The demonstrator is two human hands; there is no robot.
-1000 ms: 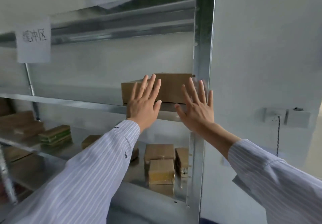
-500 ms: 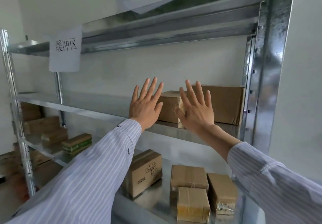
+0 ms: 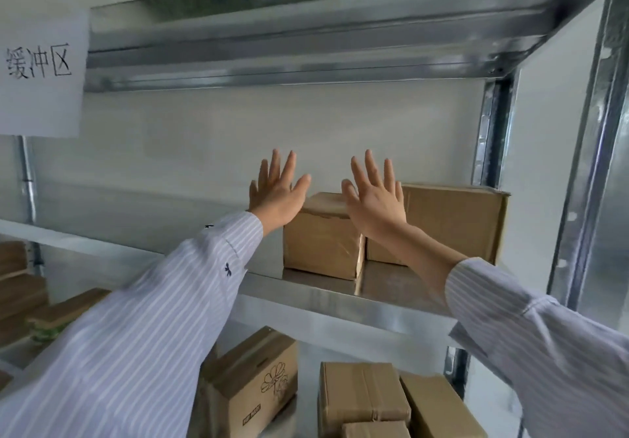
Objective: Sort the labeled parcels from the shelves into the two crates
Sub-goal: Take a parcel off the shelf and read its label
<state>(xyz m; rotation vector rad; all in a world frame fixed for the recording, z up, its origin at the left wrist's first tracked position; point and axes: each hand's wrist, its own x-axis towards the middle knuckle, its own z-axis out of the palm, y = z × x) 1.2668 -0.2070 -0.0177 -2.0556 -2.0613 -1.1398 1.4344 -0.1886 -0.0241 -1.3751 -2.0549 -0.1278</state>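
left hand point(image 3: 277, 192): fingers spread straight, holding nothing, at parcel's upper left
small brown cardboard parcel point(image 3: 321, 243): on grey metal shelf point(image 3: 391, 287), between hands
right hand point(image 3: 376, 199): fingers spread, empty, over parcel's upper right
large brown cardboard box point(image 3: 452, 223): just beside parcel

L sleeve point(image 3: 136, 352) & R sleeve point(image 3: 544, 352): same long shirt, pale w/ thin lavender-grey stripes, cuffs at wrists. Small dark stitched mark point(image 3: 227, 270) on L sleeve nr cuff. L grip point(image 3: 277, 195) & R grip point(image 3: 374, 206) bare.
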